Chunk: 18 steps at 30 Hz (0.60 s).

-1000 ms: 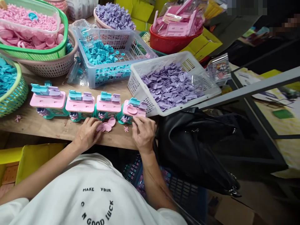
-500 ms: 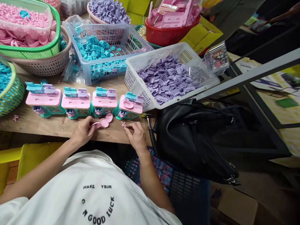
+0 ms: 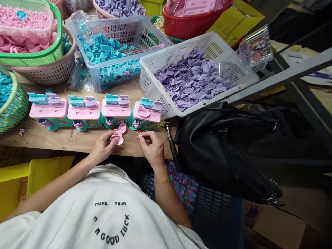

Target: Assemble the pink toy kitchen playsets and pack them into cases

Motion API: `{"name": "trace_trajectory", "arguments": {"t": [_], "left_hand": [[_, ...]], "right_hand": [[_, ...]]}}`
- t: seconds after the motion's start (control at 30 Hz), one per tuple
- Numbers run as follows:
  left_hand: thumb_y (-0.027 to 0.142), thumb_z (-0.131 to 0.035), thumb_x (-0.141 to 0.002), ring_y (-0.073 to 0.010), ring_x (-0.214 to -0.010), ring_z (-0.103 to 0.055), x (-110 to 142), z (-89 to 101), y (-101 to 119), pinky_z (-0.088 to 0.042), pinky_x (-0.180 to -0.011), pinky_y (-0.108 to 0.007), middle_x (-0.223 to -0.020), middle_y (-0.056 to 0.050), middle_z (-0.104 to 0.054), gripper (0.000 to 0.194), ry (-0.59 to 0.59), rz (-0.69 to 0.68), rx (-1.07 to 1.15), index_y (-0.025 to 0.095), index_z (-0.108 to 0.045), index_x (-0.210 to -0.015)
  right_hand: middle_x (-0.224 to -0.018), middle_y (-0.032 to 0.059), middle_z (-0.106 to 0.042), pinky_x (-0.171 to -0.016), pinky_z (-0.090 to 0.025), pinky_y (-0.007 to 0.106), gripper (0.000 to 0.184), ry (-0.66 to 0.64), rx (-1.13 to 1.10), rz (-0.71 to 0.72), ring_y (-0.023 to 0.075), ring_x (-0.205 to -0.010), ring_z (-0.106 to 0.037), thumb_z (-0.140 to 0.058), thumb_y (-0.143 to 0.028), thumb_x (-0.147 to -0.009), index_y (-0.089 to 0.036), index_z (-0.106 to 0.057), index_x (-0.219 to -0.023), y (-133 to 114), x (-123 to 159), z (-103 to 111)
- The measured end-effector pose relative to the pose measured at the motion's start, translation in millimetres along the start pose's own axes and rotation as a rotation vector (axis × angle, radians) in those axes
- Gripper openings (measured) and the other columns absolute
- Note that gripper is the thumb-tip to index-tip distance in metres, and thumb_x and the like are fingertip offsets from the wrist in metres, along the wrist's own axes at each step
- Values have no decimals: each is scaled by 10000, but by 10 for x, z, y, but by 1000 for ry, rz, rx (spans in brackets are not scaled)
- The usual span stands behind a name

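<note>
My left hand (image 3: 101, 147) is closed on a shallow pink oval dish (image 3: 118, 139), held just above the table's front edge. Two similar pink dishes, one of them this loose dish (image 3: 122, 128), lie just beyond it. Between thumb and forefinger, my right hand (image 3: 153, 149) pinches a small pink plastic part (image 3: 138, 135), too small to make out fully. Beyond both hands runs a row of several toy kitchen units with pink tops and teal bases. The rightmost unit (image 3: 147, 116) has a pink oval dish (image 3: 143, 111) on its top.
A white basket (image 3: 174, 110) of purple parts and a blue crate (image 3: 97, 77) of turquoise parts stand behind the row. At right lie a hammer (image 3: 172, 143) and a black bag (image 3: 207, 148). A green basket (image 3: 61, 38) holds pink parts at far left.
My left hand has moved right with its pink dish, close to the loose ones. My right hand still pinches the small pink part, now lifted slightly. The view has shifted a little.
</note>
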State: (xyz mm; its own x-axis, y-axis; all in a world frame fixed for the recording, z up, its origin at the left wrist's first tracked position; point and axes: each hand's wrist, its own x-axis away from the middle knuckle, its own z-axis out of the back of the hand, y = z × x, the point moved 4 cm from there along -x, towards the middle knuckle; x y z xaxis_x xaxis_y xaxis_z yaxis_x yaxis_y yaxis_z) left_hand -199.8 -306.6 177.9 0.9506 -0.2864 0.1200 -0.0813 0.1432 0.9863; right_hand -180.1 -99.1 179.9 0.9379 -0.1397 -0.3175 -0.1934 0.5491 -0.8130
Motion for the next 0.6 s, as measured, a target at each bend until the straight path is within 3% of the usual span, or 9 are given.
{"name": "trace_trajectory", "arguments": {"t": [0.13,0.27,0.4,0.6], "left_hand": [[475,-657,-839,-86,-534,-434,1,37,23,-355,-499,-203,-636,29,-534,320,63,3,-12,160,-604,-828],[461,-644,-837,-101,-556,-459,31,69,22,-377,-523,-214,-632,18,-557,322,80,13,-49,140,-667,-838],[431,-634,-835,-127,-647,-545,47,51,23,-432,-600,-226,-718,-21,-638,315,65,1,-68,122,-691,-863],[511,-632,-841,-142,-670,-570,56,35,1,-466,-594,-226,-733,-38,-644,385,-1,36,3,129,-680,-844]], "right_hand": [[-783,15,-724,-630,-532,235,99,-98,-171,87,123,-662,-651,-650,-262,-920,-193,-695,-865,-295,25,-160],[-822,36,-718,-663,-536,245,131,-132,-169,145,133,-722,-652,-619,-244,-950,-185,-729,-908,-500,37,-239],[-839,26,-729,-672,-538,242,124,-100,-160,187,121,-691,-643,-624,-227,-948,-189,-713,-1024,-598,49,-273],[-879,23,-737,-705,-554,255,84,-202,-164,256,129,-729,-660,-635,-239,-948,-213,-714,-955,-569,69,-346]]}}
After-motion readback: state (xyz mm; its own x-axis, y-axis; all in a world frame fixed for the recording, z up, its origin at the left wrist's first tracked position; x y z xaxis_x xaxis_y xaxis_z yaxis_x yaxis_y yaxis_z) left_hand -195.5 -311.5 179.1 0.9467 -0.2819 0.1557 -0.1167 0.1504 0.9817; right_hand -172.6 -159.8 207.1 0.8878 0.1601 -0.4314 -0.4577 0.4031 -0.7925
